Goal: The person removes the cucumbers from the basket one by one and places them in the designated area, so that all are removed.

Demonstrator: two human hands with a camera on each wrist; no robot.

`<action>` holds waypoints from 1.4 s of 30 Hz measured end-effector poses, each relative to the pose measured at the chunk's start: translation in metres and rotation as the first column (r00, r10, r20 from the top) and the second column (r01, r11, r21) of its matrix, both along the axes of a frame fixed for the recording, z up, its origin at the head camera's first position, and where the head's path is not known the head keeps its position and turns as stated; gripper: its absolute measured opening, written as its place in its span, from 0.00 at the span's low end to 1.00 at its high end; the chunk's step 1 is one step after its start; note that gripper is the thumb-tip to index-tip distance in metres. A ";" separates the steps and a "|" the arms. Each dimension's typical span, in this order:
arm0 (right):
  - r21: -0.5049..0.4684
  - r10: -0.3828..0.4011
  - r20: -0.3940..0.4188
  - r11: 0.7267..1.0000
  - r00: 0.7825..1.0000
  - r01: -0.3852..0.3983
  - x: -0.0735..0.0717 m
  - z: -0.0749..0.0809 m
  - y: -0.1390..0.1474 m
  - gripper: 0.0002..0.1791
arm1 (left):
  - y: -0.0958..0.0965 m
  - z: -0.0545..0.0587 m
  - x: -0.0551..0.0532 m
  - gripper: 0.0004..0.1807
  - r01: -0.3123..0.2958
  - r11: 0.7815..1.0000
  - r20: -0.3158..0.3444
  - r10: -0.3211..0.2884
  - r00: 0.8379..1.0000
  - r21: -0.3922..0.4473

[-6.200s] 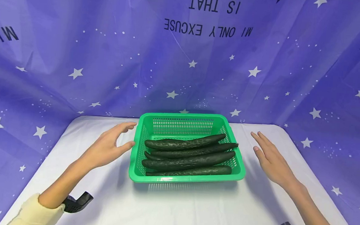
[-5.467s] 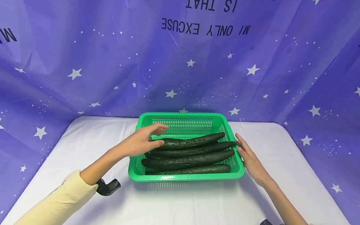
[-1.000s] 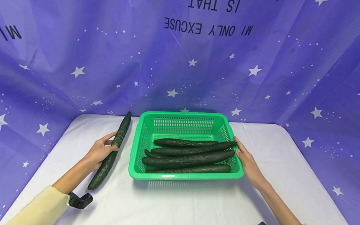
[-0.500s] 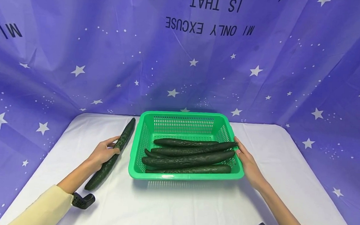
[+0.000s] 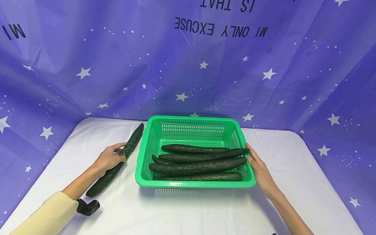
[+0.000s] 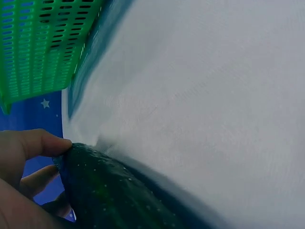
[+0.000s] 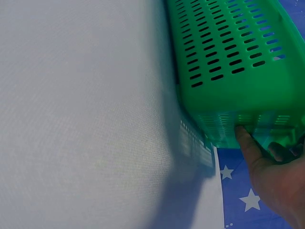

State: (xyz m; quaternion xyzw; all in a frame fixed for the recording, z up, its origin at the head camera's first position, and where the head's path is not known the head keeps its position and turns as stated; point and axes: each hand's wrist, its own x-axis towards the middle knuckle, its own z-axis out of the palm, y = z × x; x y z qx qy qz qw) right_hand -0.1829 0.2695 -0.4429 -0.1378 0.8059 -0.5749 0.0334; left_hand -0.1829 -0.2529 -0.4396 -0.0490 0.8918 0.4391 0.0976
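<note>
In the head view my left hand (image 5: 108,160) grips a long dark green cucumber (image 5: 134,137) around its middle, thumb on the near side. The cucumber lies slanted close over the white table, left of a green basket (image 5: 183,184). The left wrist view has the cucumber's bumpy skin (image 6: 109,191) close up, with fingers bent at its edge. My right hand (image 5: 262,175) rests against the basket's right end, fingers extended along the rim. In the right wrist view its thumb (image 7: 245,140) touches the outer wall. Several cucumbers (image 5: 197,167) lie crosswise inside the basket.
A white cloth covers the table (image 5: 194,220). Behind it and at both sides hangs a purple curtain (image 5: 190,77) with stars and lettering. Black mounts (image 5: 87,207) sit on both wrists. One cucumber's tip reaches the basket's right rim.
Earlier the left hand was empty beside the basket; it then took the back cucumber out to the left. Lately that cucumber has lowered slightly. The right hand moved to the basket and stays.
</note>
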 end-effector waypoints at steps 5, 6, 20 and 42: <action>-0.001 -0.001 -0.001 1.000 1.000 0.001 0.000 0.000 0.001 0.31 | -0.002 -0.001 -0.002 0.39 0.003 1.000 0.022 -0.003 1.000 0.025; -0.001 0.000 -0.001 1.000 1.000 0.000 0.000 0.000 0.001 0.31 | -0.002 -0.001 -0.002 0.39 0.003 1.000 0.027 -0.003 1.000 0.029; -0.004 -0.004 0.003 1.000 1.000 0.004 -0.001 -0.001 0.001 0.31 | 0.005 0.054 -0.013 0.35 0.013 0.998 -0.171 -0.003 0.985 0.061; -0.013 0.009 0.006 1.000 1.000 -0.009 -0.001 0.000 0.001 0.31 | 0.138 0.070 -0.005 0.27 0.578 0.801 -0.211 -0.545 0.811 0.153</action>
